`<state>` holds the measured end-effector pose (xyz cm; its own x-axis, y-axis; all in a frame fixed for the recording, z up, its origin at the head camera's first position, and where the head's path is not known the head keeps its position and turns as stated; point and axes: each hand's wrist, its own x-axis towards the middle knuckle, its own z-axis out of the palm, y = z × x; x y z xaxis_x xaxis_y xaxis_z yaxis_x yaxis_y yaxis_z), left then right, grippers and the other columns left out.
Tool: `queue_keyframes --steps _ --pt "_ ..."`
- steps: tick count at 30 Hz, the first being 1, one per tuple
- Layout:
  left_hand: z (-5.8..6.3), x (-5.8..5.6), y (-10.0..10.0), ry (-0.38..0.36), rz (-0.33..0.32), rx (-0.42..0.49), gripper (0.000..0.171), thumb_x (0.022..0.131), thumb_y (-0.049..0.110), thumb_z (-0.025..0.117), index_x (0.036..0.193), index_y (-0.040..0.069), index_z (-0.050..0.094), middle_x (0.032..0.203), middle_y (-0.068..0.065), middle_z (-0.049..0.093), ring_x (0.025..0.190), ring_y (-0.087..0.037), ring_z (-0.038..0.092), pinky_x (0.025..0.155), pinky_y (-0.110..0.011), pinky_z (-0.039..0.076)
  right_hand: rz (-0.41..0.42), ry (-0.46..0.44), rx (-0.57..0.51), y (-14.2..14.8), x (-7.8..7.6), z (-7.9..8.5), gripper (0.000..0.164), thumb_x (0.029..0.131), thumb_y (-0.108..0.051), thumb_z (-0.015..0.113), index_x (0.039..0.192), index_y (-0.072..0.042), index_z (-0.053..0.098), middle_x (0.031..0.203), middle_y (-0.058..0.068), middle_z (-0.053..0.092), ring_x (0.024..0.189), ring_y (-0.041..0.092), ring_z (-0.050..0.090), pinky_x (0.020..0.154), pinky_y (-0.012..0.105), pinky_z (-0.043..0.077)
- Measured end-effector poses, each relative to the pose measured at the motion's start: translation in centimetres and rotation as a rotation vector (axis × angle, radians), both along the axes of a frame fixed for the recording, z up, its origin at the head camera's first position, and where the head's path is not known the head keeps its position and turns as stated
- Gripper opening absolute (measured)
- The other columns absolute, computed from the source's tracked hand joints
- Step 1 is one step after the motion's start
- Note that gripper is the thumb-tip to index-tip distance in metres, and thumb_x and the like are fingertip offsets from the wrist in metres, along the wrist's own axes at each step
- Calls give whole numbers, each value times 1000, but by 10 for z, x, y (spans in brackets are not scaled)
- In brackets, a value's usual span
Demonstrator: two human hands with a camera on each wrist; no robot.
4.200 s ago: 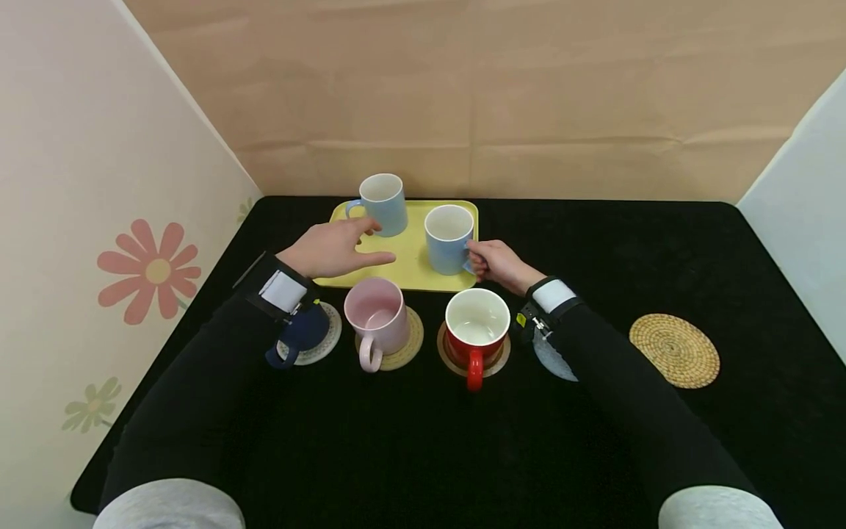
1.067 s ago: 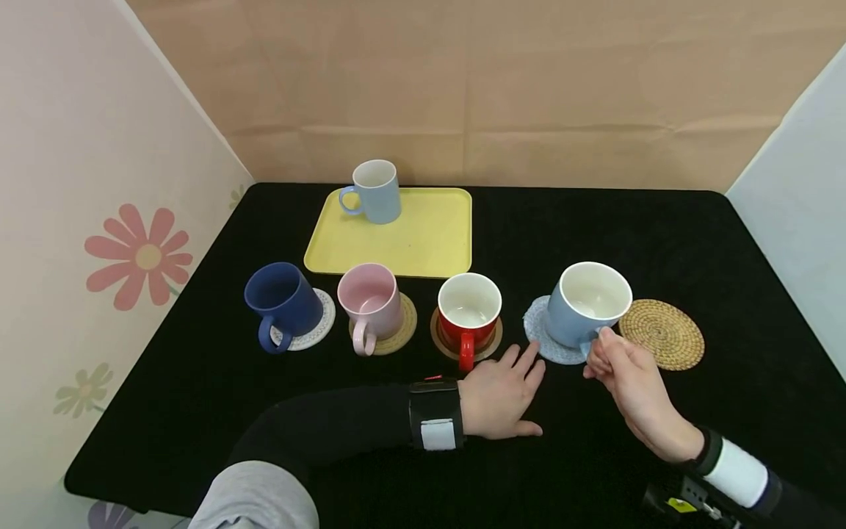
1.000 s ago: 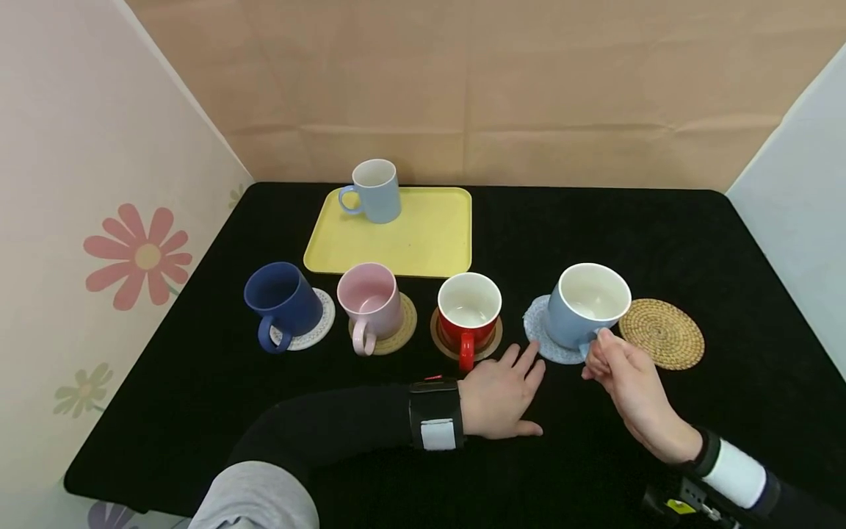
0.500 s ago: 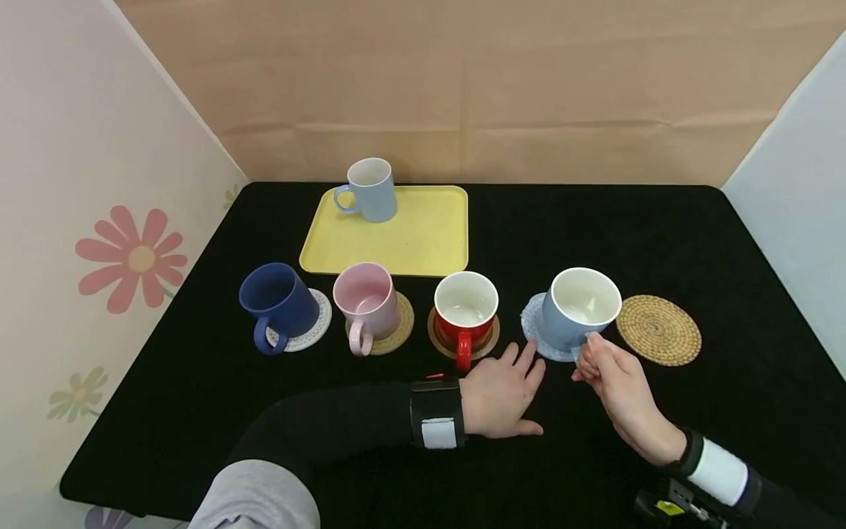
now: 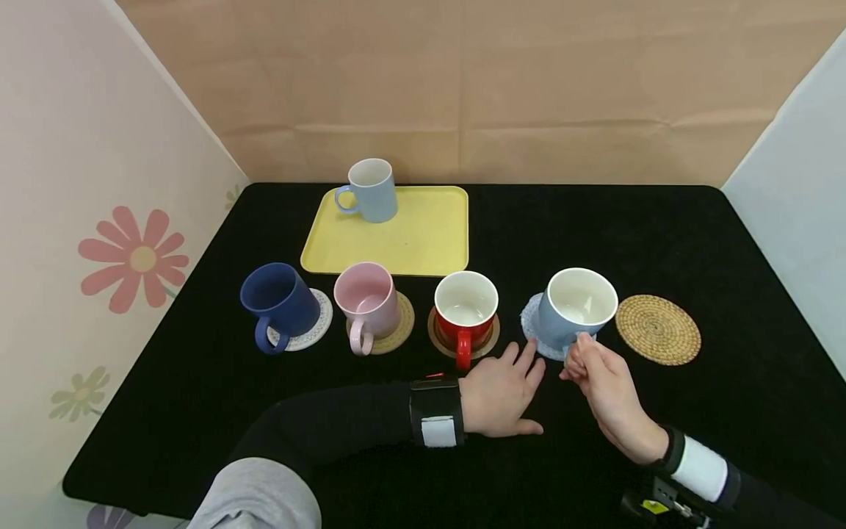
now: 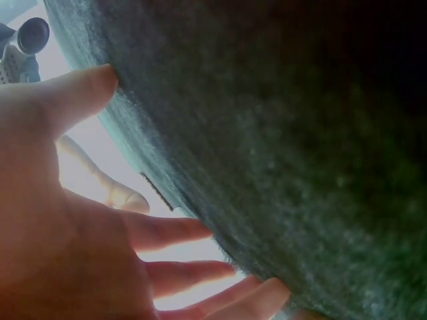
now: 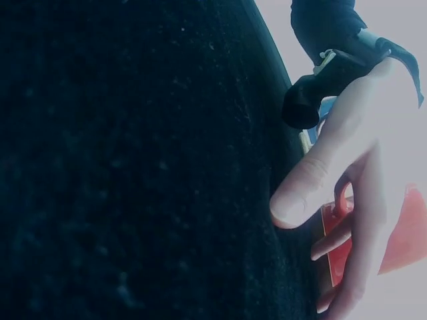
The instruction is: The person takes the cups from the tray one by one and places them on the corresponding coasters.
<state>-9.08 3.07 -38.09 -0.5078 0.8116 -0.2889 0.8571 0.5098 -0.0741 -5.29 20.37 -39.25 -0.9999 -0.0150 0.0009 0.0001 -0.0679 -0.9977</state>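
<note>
My right hand [image 5: 611,393] pinches the handle of a light blue mug [image 5: 562,319], white inside, which sits upright over a light blue round coaster [image 5: 531,319]. Whether its base fully touches the coaster is hidden. Flat on the table with fingers spread lies my left hand [image 5: 500,397], its fingertips at the coaster's near edge. The spread left hand [image 6: 87,253] also shows large in the left wrist view. Just behind it in the head view stands a red mug [image 5: 465,319]. In the right wrist view, this red mug [image 7: 403,240] appears behind a thumb and fingers.
A pink mug [image 5: 370,301] and a dark blue mug [image 5: 284,305] stand on coasters to the left. Farther back, a yellow tray [image 5: 423,242] bears another light blue mug [image 5: 377,198]. A woven coaster [image 5: 657,330] lies bare at right.
The right hand has brought the light blue mug from the tray to the coaster and lately shifted it slightly left. The left hand has come from the tray to the coaster.
</note>
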Motion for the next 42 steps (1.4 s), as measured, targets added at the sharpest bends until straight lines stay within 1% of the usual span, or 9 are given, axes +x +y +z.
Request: queue_keyframes --steps 4,8,15,18,24,27,30,35,42 --pt "-1 0 1 -3 1 -1 87 87 73 46 150 15 37 156 -11 27 132 -22 40 89 -25 48 -4 -6 12 0 0 0 47 108 -26 31 73 5 31 68 6 35 66 22 41 68 26 45" --pt "-1 0 1 -17 9 -4 87 86 73 47 150 15 37 157 -11 27 132 -22 39 89 -25 48 20 -11 25 1 0 1 47 108 -28 31 73 4 31 68 6 36 67 22 41 69 26 46" --pt "-1 0 0 -11 7 0 87 86 73 47 150 15 37 157 -11 27 132 -22 40 88 -25 49 10 -2 12 3 0 0 47 108 -25 32 72 6 29 68 7 35 65 22 41 68 26 46" --pt "-1 0 0 -14 9 0 88 86 73 47 150 15 37 157 -11 26 132 -22 40 88 -25 49 29 -2 14 4 0 1 47 108 -25 32 73 6 29 69 7 36 66 22 41 68 26 46" --pt "-1 0 0 -6 6 -2 87 86 73 48 150 15 37 157 -11 27 132 -22 40 87 -24 49 100 -44 21 11 -2 3 44 108 -31 32 77 0 41 74 4 41 72 19 46 72 26 48" --pt "-1 0 0 -2 3 -4 87 86 73 47 150 15 37 157 -11 27 131 -22 40 87 -24 49 136 -70 32 16 -3 3 43 108 -31 31 82 -2 49 80 2 47 79 16 52 75 25 49" --pt "-1 -1 0 -6 4 -7 87 86 73 47 150 15 37 157 -11 27 131 -22 40 87 -24 49 152 -70 34 21 -4 2 41 108 -28 30 89 -1 55 87 2 52 88 15 57 77 24 50" --pt "0 -1 0 -16 8 -15 88 86 73 47 151 15 36 157 -11 26 133 -23 39 88 -25 49 134 -71 65 27 -5 0 39 108 -25 30 101 -1 60 96 1 58 92 13 58 77 23 50" --pt "0 -1 0 -14 4 -14 88 86 73 48 150 15 37 157 -11 26 132 -23 39 87 -24 49 69 -76 80 35 -5 -1 34 108 -25 33 104 -11 64 96 -4 62 91 8 56 72 22 47"
